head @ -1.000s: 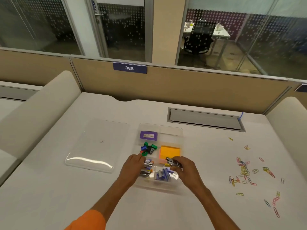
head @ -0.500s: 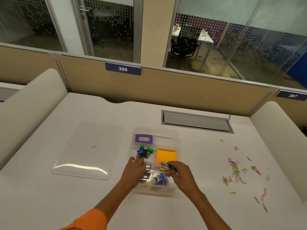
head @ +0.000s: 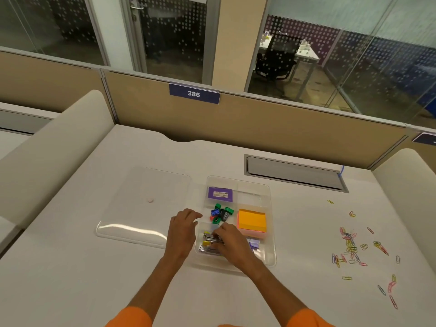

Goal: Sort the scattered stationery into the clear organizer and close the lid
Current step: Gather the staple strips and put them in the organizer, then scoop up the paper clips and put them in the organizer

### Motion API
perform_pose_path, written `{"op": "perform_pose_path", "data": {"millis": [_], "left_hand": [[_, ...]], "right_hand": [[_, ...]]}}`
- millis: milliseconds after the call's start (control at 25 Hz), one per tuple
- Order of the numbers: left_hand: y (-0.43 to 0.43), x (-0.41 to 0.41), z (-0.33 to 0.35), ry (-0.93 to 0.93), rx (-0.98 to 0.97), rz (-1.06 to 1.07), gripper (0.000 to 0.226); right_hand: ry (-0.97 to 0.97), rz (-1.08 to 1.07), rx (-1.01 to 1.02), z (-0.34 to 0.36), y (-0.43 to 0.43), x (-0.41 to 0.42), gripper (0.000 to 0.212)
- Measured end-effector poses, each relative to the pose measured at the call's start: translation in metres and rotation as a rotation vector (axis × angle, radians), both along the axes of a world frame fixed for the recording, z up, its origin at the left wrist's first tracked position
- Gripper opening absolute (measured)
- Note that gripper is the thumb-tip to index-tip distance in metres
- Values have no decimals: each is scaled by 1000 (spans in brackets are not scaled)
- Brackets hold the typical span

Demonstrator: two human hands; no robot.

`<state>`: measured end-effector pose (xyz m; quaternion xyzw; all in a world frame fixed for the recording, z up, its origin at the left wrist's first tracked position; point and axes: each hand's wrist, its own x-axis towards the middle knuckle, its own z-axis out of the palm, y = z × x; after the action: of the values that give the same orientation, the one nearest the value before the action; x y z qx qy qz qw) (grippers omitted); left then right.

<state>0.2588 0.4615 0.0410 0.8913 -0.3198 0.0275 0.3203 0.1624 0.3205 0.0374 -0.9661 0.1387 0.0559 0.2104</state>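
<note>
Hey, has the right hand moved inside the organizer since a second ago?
Yes. The right hand has shifted left, from the near-right compartment below the orange sticky notes to the near-left one.

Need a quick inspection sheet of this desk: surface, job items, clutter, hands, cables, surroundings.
Surface: white desk, with a closed grey hatch at the back.
Job's things: clear organizer open, holding a purple box, coloured sharpeners, orange sticky notes, staple strips; lid lies flat to its left; paper clips scattered at right, unsorted.
Clutter: nothing seen.
Grippers: left hand empty at the organizer's left edge; right hand in the near-left compartment, grip hidden.
Cables: blue tie at the hatch corner.
Surroundings: tan partition labelled 386, glass-walled rooms behind.
</note>
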Motion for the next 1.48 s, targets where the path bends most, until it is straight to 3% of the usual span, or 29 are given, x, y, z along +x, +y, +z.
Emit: {"op": "perform_pose_path", "data": {"millis": [400, 600, 720, 960, 1480], "left_hand": [[1, -9, -6, 81, 9, -14, 22], [-2, -8, -8, 68, 8, 8, 25], [-10, -7, -8, 92, 62, 29, 39], [-42, -20, -6, 57, 194, -32, 93], [-153, -86, 0, 22, 263, -160, 98]], "right_hand": [[195, 151, -244, -21, 12, 25, 38], [70, 78, -164, -13, 0, 20, 36], [-91, -72, -108, -8, -17, 9, 44], [-124, -86, -211, -1, -57, -14, 62], [-153, -296, -212, 1, -157, -109, 64]]}}
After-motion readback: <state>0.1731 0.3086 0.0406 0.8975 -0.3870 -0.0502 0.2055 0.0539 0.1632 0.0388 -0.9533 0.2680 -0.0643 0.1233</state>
